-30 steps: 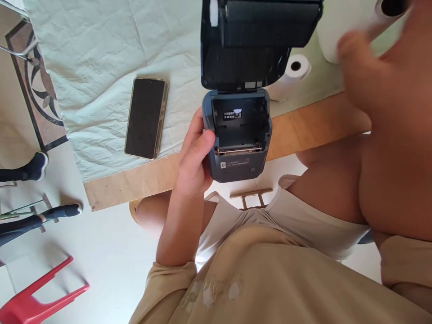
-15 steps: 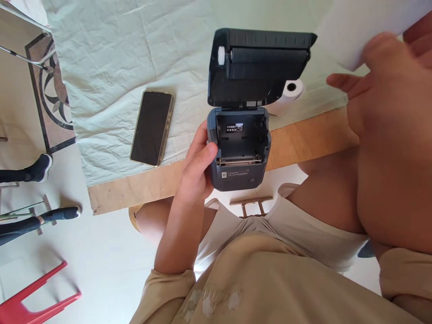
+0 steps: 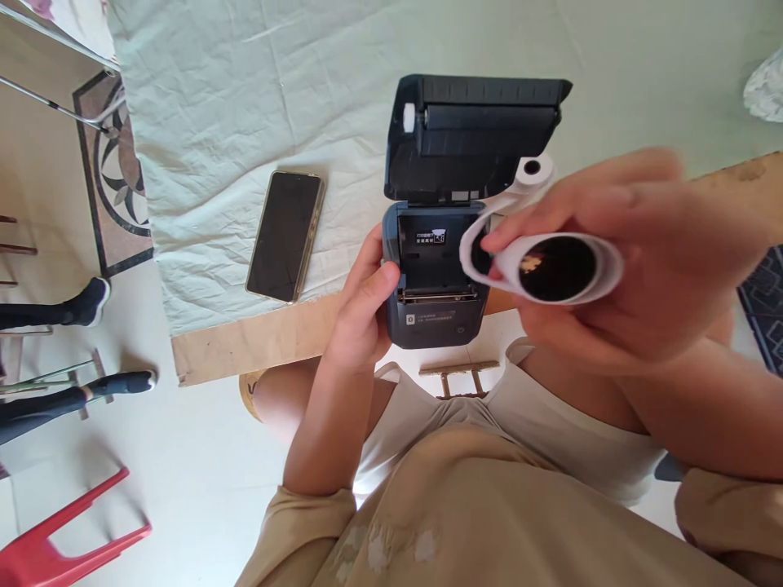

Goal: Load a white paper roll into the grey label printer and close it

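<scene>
My left hand [image 3: 364,302] grips the left side of a dark portable label printer [image 3: 437,322], its thumb on the rim. The printer's lid [image 3: 453,163] stands raised, showing a roller and a white gear; the bay below holds nothing visible. Just right of the printer, my right hand [image 3: 636,261] is closed around a white paper roll [image 3: 605,269], whose dark round end faces me. A loose strip of its paper curls leftward over the printer's right edge. Motion blurs this hand somewhat. Behind the lid, another white paper roll [image 3: 541,171] rests on the cloth, partly covered.
A phone [image 3: 285,236] lies screen up on the pale green cloth [image 3: 201,147], left of the printer. Along the near side runs the table's wooden edge [image 3: 245,342]. A red stool [image 3: 73,554] and another person's feet [image 3: 86,302] are at the left. White crumpled plastic [image 3: 764,90] sits far right.
My right hand has come in from the upper right to beside the printer, bringing the white paper roll. The left hand keeps its hold, and the printer's lid stays raised.
</scene>
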### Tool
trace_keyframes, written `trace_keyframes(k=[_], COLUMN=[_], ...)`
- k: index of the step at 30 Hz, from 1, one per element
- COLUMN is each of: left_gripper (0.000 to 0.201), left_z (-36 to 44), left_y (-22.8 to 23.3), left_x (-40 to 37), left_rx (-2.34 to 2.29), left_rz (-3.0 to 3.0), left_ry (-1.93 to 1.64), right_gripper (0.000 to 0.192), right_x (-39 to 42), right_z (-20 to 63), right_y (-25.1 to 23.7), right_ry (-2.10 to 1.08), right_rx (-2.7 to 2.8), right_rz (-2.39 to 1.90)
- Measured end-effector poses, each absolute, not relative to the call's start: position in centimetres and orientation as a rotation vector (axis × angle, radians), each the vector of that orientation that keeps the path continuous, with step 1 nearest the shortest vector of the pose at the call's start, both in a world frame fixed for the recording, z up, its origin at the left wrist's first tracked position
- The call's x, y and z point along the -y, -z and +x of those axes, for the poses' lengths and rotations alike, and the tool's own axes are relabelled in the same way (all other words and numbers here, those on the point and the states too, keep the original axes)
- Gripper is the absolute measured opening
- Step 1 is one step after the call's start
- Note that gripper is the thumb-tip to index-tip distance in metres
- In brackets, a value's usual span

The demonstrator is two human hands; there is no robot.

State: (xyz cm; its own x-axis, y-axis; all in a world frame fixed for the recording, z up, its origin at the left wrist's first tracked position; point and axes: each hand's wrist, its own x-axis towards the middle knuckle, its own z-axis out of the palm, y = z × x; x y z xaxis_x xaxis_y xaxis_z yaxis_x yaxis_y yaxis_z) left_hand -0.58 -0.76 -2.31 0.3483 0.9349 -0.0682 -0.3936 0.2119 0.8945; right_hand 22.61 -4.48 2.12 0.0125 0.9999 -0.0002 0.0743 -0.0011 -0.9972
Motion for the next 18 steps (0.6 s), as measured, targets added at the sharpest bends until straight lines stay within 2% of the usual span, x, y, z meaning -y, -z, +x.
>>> trace_keyframes(k=[2, 3, 8, 11, 16, 18], left_gripper=[0.044, 0.045, 0.045, 0.043, 0.045, 0.046], left_z=[-0.5, -0.5, -0.4, -0.4, -0.5, -0.5], left_y=[2.2, 2.2, 2.0, 2.1, 2.1, 2.2], left_x=[0.8, 0.8, 0.9, 1.0, 0.8, 0.8], left_rx=[-0.719, -0.732, -0.752, -0.738, -0.730, -0.725], left_rz=[0.927, 0.924, 0.909, 0.902, 0.929, 0.944], left_ry=[-1.048, -1.043, -1.023, -1.025, -1.011, -1.011], right_gripper=[0.039, 0.041, 0.047, 0.053, 0.040, 0.046], right_x=[4.4, 4.1, 1.8, 1.1, 1.8, 2.1], right_z=[21.7, 21.5, 22.1, 22.7, 23.2, 23.3], right_y=[-2.7, -3.0, -4.3, -4.3, -2.7, -2.0], right_ry=[-0.976, -0.938, -1.142, -1.146, -1.189, -1.188], right_rx=[1.297, 1.242, 0.816, 0.865, 1.093, 1.102], right_rz=[-1.109, -1.057, -1.037, -1.006, -0.961, -0.957])
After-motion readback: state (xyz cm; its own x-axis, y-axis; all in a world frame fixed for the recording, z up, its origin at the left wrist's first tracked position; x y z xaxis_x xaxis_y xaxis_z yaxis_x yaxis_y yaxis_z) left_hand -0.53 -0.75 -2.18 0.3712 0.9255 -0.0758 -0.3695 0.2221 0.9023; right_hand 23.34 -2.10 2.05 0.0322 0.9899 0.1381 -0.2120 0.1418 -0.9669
